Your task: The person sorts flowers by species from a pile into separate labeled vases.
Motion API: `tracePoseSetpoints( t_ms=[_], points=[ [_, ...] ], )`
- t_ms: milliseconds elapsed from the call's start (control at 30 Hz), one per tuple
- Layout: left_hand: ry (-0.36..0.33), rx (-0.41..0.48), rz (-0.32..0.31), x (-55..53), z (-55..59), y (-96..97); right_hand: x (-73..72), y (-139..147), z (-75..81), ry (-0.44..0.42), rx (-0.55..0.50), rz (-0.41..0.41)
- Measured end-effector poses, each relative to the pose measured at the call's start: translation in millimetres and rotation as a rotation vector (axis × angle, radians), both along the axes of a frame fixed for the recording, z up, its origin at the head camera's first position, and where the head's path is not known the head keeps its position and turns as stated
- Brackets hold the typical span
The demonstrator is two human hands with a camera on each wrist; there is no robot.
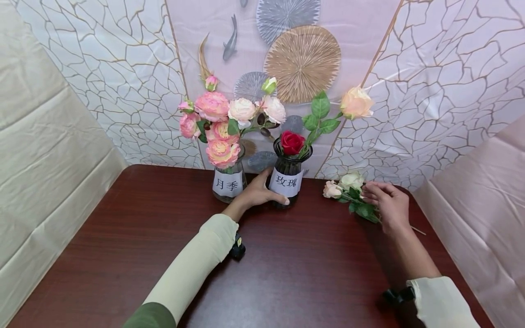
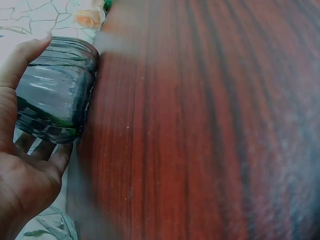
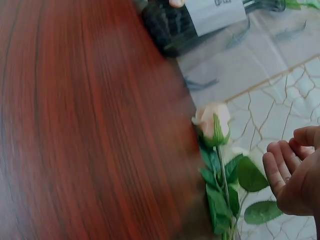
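My left hand (image 1: 257,192) holds a dark ribbed glass vase (image 1: 288,166) low on its body, thumb in front and fingers round the far side. A white paper label with dark characters is on the vase. In it stand a red rose (image 1: 292,143) and a taller peach rose (image 1: 356,103) leaning right. At the table's back right, my right hand (image 1: 391,207) hovers beside a white rose (image 1: 351,181) and a smaller pale peach rose (image 1: 332,189) lying down. Its fingers are loosely bent with nothing between them; the right wrist view shows them apart from the pale rose (image 3: 212,122).
Left of the dark vase stands a clear glass vase (image 1: 224,199), labelled too, full of pink and cream flowers (image 1: 212,107). Its blooms reach close to the red rose. A patterned cloth backdrop (image 1: 123,68) rises behind the dark red wooden table (image 1: 262,273).
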State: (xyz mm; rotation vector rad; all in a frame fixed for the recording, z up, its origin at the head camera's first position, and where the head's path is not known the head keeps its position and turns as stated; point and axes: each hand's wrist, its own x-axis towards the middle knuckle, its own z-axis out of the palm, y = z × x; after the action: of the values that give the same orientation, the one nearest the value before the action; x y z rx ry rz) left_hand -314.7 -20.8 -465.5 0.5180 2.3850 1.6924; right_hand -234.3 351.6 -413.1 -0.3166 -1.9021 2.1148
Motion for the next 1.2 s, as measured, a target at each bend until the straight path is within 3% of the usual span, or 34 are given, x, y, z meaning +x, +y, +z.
tracePoseSetpoints(
  t_ms=[100, 167, 400, 533, 667, 900, 1200],
  points=[
    [0.003, 0.002, -0.001, -0.3, -0.5, -0.1, -1.7, 7, -3.1, -0.033, 0.088, 0.002],
    [0.004, 0.003, -0.001, -0.8, -0.9, -0.1, -2.2, 12, -5.1, -0.068, 0.200, 0.008],
    [0.012, 0.001, -0.001, -2.6, -1.6, -0.5, -1.6, 25, -12.7, -0.162, 0.812, 0.039],
    [0.015, -0.006, 0.000, -2.9, -1.7, -0.4, -3.2, 31, -17.0, -0.137, 1.044, 0.062],
    [0.013, -0.002, 0.003, -3.3, -2.3, -0.4, -5.6, 35, -21.2, -0.118, 1.147, 0.143],
    [0.006, 0.013, 0.002, -1.4, -2.5, -0.6, -7.8, 28, -28.0, -0.146, 1.221, 0.234],
    [0.008, 0.027, 0.000, 0.3, -3.1, 0.5, -11.4, 15, -41.4, 0.026, 1.401, 0.223]
  ],
)
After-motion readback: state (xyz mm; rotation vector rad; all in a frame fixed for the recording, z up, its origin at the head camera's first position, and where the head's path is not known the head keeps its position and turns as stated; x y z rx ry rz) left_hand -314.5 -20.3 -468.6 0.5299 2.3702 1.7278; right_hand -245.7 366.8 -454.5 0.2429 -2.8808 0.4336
